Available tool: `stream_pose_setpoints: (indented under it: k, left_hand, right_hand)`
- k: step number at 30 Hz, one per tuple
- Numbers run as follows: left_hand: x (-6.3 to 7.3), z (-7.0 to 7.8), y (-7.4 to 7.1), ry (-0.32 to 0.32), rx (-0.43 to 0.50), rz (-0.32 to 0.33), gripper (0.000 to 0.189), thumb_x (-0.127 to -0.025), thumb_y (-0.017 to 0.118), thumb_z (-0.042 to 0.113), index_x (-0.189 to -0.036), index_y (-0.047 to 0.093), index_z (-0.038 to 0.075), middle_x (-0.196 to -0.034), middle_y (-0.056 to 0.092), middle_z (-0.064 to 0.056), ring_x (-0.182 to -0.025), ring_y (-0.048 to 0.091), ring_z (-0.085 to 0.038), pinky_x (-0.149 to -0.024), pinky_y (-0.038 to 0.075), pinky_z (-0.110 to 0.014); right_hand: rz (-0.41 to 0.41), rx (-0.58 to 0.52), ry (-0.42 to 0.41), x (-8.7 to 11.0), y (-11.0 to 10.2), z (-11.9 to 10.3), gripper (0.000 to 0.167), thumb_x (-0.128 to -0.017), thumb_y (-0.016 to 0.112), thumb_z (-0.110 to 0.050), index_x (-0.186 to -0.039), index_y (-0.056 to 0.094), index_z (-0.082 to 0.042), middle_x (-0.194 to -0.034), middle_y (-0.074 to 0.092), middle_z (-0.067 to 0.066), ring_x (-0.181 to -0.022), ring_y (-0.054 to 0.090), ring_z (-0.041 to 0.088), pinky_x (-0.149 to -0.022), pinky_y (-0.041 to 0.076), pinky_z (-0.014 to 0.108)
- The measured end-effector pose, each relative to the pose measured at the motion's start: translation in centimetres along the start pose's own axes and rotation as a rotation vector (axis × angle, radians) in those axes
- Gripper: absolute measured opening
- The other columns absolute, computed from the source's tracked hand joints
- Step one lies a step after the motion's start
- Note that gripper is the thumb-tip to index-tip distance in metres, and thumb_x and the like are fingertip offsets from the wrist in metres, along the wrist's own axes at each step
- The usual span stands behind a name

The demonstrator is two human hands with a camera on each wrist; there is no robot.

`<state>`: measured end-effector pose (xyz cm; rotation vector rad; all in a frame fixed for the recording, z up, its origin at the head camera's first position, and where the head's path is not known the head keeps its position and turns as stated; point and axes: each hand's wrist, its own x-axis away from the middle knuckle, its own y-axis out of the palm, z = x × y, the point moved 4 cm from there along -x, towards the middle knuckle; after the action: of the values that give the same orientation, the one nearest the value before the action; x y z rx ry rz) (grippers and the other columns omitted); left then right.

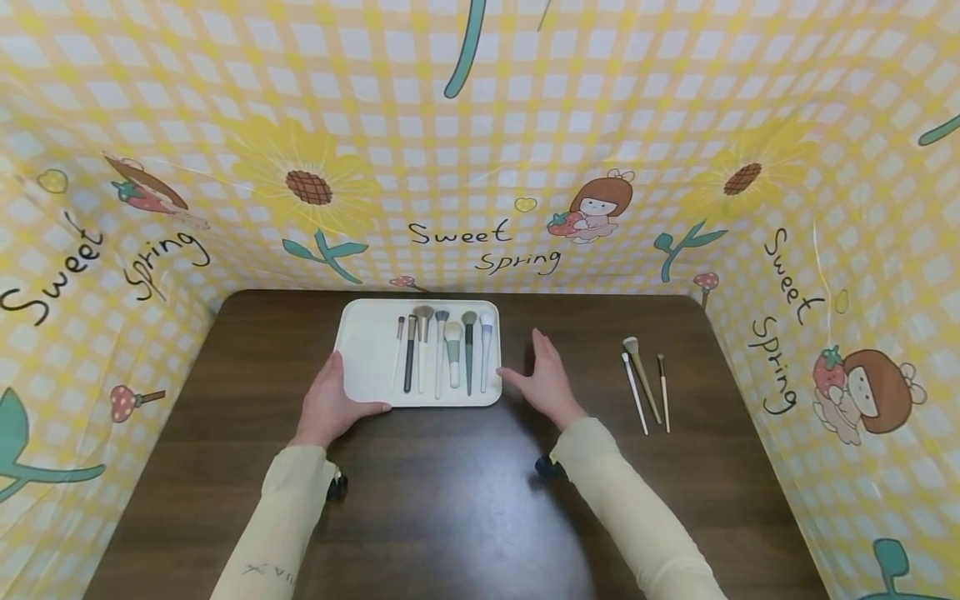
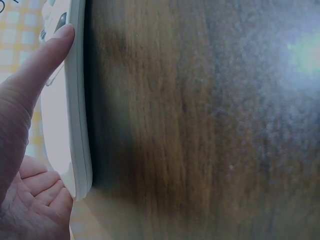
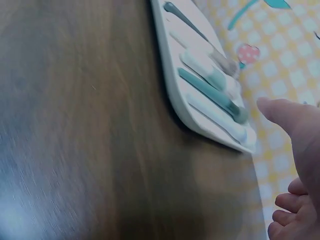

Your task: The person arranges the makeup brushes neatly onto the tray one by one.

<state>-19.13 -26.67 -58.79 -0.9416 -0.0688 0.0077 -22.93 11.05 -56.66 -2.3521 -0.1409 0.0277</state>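
Note:
A white rectangular tray (image 1: 367, 354) lies near the back of the dark table with several makeup brushes side by side on its middle and right part. Among them are a green-handled brush (image 1: 469, 358) and a pale lavender one (image 1: 486, 354). My left hand (image 1: 327, 404) grips the tray's front left corner, thumb over the front rim and fingers along the left side; the left wrist view shows the thumb (image 2: 52, 52) on the rim. Beside the tray's right edge is my right hand (image 1: 551, 385), fingers extended and thumb pointing at the rim; whether it touches is unclear.
To the right, three more brushes lie on the table (image 1: 450, 517): one white-handled (image 1: 636, 396), one thicker with a tan handle (image 1: 643, 379), and one short and thin (image 1: 663, 396). A yellow checked cloth (image 1: 450, 167) stands as a wall around the back and sides.

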Motion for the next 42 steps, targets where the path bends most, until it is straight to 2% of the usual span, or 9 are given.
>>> stream_pose_setpoints:
  k: [6,20,32,36,42]
  left_hand:
    - [0.0,-0.1,0.0,-0.009,-0.001,-0.002,0.144,-0.065,0.092,0.058,-0.158,0.006,-0.011,-0.161,0.013,-0.035,-0.146,0.021,-0.05,-0.115,0.026,-0.06]
    - [0.1,0.3,-0.2,-0.007,0.007,0.003,0.143,-0.066,0.093,0.054,-0.158,0.006,-0.011,-0.161,0.014,-0.036,-0.146,0.022,-0.051,-0.114,0.027,-0.06]
    - [0.0,0.1,-0.1,-0.003,0.009,0.005,0.142,-0.066,0.093,0.054,-0.158,0.007,-0.011,-0.161,0.015,-0.035,-0.145,0.023,-0.051,-0.114,0.027,-0.06]
    - [0.0,0.1,-0.1,-0.011,0.002,-0.002,0.143,-0.066,0.093,0.055,-0.158,0.006,-0.011,-0.161,0.014,-0.035,-0.146,0.022,-0.05,-0.114,0.027,-0.06]
    - [0.1,0.1,-0.1,-0.008,-0.001,0.003,0.142,-0.066,0.093,0.055,-0.158,0.007,-0.011,-0.161,0.015,-0.035,-0.146,0.023,-0.05,-0.114,0.027,-0.06]
  right_hand:
    - [0.044,-0.044,0.027,0.5,-2.4,1.3,0.103,-0.091,0.074,-0.049,-0.162,0.018,-0.001,-0.165,0.021,0.022,-0.152,0.018,0.034,-0.12,0.02,0.049]
    - [0.12,-0.02,0.083,1.9,-7.1,3.7,0.099,-0.093,0.073,-0.046,-0.161,0.018,0.001,-0.162,0.023,0.027,-0.148,0.024,0.042,-0.117,0.025,0.054]
    - [0.16,0.016,0.109,3.0,-9.8,6.1,0.088,-0.094,0.073,-0.036,-0.156,0.028,0.007,-0.157,0.03,0.032,-0.145,0.028,0.047,-0.116,0.026,0.057]
    - [0.169,0.029,0.132,3.6,-10.7,6.9,0.083,-0.094,0.073,-0.034,-0.153,0.033,0.008,-0.154,0.035,0.033,-0.141,0.034,0.048,-0.113,0.03,0.059]
    - [0.185,0.055,0.134,4.4,-11.7,7.8,0.073,-0.095,0.074,-0.028,-0.146,0.043,0.012,-0.14,0.048,0.035,-0.128,0.047,0.049,-0.106,0.038,0.06]
